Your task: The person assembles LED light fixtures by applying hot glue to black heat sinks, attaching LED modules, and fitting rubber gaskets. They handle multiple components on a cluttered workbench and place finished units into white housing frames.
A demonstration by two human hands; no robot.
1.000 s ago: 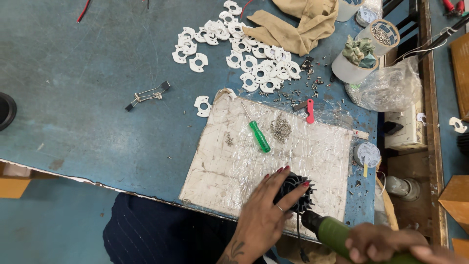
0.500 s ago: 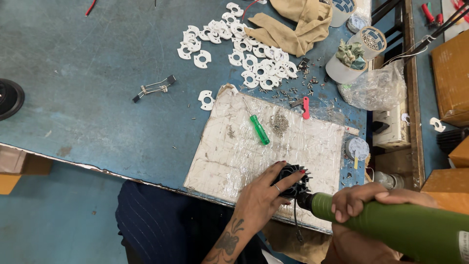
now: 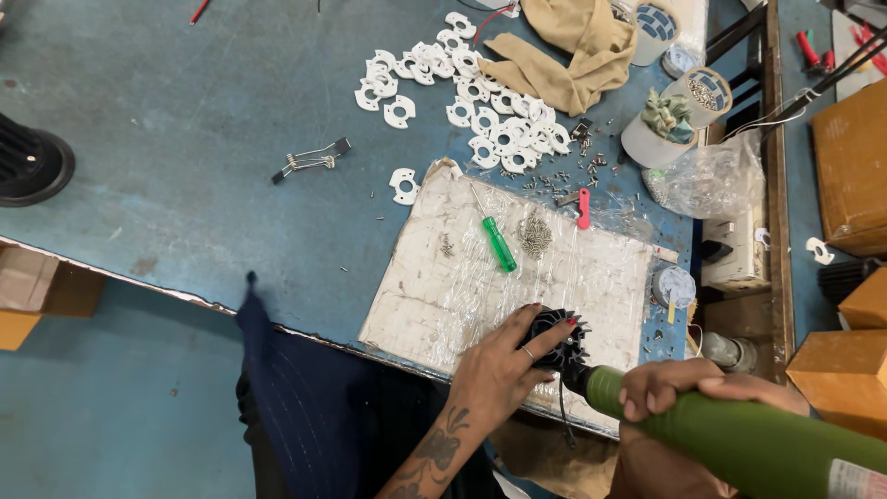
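The right hand (image 3: 679, 393) is wrapped tight around a green power driver (image 3: 739, 444), whose tip meets a black finned part (image 3: 559, 337). The left hand (image 3: 504, 365) clamps that part, fingers curled over its rim, pinning it on the plastic-covered board (image 3: 462, 296). Just beyond the left fingertips lie a green screwdriver (image 3: 499, 242) and a heap of screws (image 3: 534, 234); farther off sit a small red tool (image 3: 583, 208), then scattered white plastic pieces (image 3: 462, 88) and a tan cloth (image 3: 564, 51).

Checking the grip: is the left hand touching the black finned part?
Touching. The head view shows the left hand with fingers wrapped over the black finned part, no gap.
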